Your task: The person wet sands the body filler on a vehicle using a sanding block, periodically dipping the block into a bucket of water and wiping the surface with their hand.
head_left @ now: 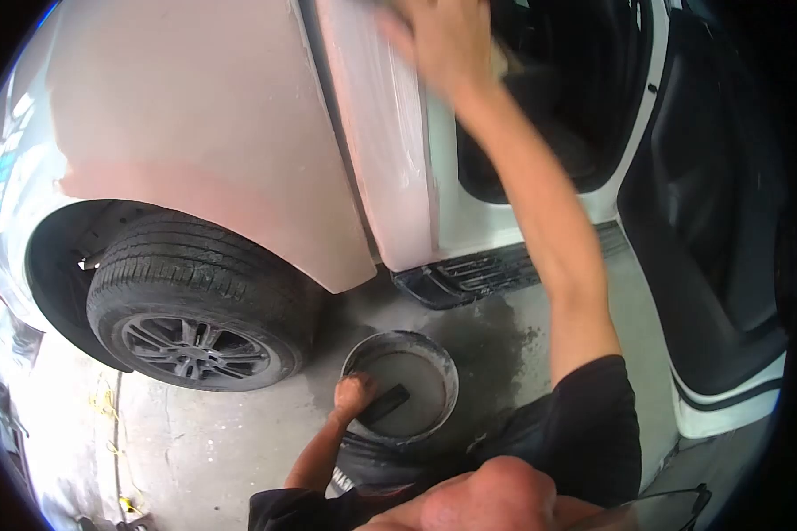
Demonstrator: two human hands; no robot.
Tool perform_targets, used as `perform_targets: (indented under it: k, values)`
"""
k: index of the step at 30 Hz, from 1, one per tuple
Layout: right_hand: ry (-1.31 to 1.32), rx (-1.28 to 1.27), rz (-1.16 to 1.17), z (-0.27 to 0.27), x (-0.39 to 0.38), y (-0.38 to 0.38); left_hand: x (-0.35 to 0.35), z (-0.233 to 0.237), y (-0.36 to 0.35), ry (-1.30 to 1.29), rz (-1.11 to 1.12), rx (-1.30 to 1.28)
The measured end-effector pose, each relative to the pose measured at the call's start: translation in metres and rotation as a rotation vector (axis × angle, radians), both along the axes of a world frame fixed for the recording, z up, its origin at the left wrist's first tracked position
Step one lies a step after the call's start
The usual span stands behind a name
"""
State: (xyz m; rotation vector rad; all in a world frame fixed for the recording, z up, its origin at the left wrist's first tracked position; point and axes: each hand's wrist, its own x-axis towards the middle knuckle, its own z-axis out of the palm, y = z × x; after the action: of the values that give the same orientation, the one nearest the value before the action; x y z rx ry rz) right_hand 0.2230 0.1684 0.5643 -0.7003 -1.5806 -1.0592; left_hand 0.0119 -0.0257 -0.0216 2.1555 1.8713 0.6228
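My right hand [441, 35] is raised at the top of the view, pressed flat against the pinkish primed door pillar [383, 150] of a car; it is blurred, and a pale pad seems to lie under the palm. My left hand [354, 396] is down at a round bucket [443, 354] of cloudy water on the floor, closed on a dark block [386, 404] that lies across the water's surface.
A pink-primed fender [195, 115] arches over a front tyre [195, 310] with an alloy wheel. The open car door [717, 230] stands at the right. A black sill step [478, 274] sits below the door opening. The concrete floor [496, 327] is wet around the bucket.
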Motion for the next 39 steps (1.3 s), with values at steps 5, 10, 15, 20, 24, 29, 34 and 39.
perform_targets:
  k: [5,10,15,20,24,29,34,39]
  values:
    - [-0.293,0.042,0.054,-0.148,0.035,0.013,0.000,0.008,-0.003,-0.072,0.028,-0.011]
    - [-0.083,0.039,0.084,0.032,-0.006,0.006,0.001,0.007,-0.001,-0.038,0.004,-0.041]
    - [-0.091,0.007,-0.068,-0.053,0.001,0.000,-0.002,0.009,-0.004,-0.040,-0.002,-0.056]
    - [-0.299,0.025,-0.012,-0.151,0.038,0.014,0.002,0.015,-0.005,-0.049,0.040,-0.102]
    - [-0.026,-0.031,0.088,0.053,0.002,-0.002,0.004,0.007,-0.002,-0.057,0.029,-0.045]
    - [-0.023,-0.058,-0.036,-0.017,0.005,0.004,0.000,0.007,-0.002,-0.033,-0.017,-0.014]
    - [-0.207,-0.042,0.044,-0.131,0.032,-0.006,0.001,-0.003,-0.001,-0.112,-0.008,0.051]
    - [0.209,-0.274,0.125,0.075,-0.006,-0.037,0.001,0.007,-0.002,-0.115,-0.008,0.009]
